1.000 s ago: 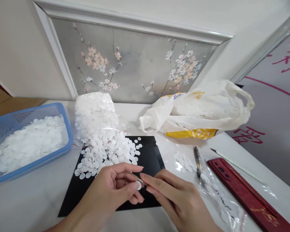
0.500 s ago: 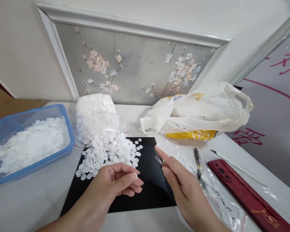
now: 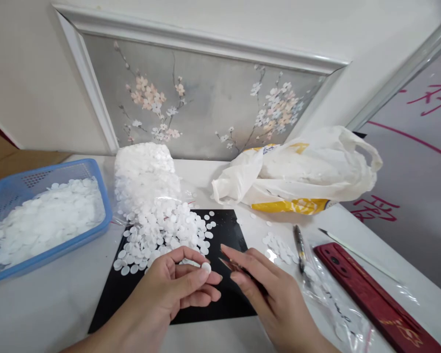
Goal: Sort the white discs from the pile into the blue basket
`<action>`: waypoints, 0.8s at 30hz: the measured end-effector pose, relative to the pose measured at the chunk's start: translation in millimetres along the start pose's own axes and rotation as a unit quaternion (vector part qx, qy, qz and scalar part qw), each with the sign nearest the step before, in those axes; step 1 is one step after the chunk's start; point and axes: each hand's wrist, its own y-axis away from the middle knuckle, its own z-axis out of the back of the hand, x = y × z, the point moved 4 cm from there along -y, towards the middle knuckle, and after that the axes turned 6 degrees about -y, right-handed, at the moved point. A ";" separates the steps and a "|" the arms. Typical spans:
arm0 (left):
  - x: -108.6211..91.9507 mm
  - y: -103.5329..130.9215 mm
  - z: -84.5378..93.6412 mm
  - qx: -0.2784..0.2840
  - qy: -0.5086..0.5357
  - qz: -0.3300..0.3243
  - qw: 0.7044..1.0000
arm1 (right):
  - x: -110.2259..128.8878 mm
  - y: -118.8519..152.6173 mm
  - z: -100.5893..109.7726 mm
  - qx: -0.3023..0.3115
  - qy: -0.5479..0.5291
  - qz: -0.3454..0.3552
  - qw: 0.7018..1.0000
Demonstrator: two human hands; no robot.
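Between the thumb and fingers of my left hand (image 3: 182,284) is a small white disc (image 3: 206,267), held over the black mat (image 3: 220,304). My right hand (image 3: 275,289) is closed around a small two-pronged metal tool (image 3: 228,264); its pointed end faces the disc, a short gap away. My fingers hide most of the tool, so its exact kind is unclear. Many loose white discs (image 3: 169,228) lie heaped on the mat's far left part, spilling from a clear plastic bag (image 3: 145,169) full of them.
To the left stands a blue basket (image 3: 108,220) of white discs. A white-and-yellow carrier bag (image 3: 308,176) lies at the back right. Scattered discs (image 3: 279,247), a pen (image 3: 299,247), a clear zip bag (image 3: 334,304), a thin brush-like stick (image 3: 360,255) and a red phone case (image 3: 375,294) lie right.
My right hand has moved left and slightly down, bringing the tool's tips closer to the left hand. The disc in my left fingers now shows more fully.
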 end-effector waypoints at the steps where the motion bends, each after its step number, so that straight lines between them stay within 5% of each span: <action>1: 0.2 0.2 -0.2 -0.003 0.003 0.003 1.000 | 2.0 0.5 -0.2 0.001 -0.003 0.015 1.000; 24: -0.8 0.2 -3.7 0.058 -0.109 -0.013 0.992 | 11.1 1.7 -3.2 0.023 0.017 0.074 0.997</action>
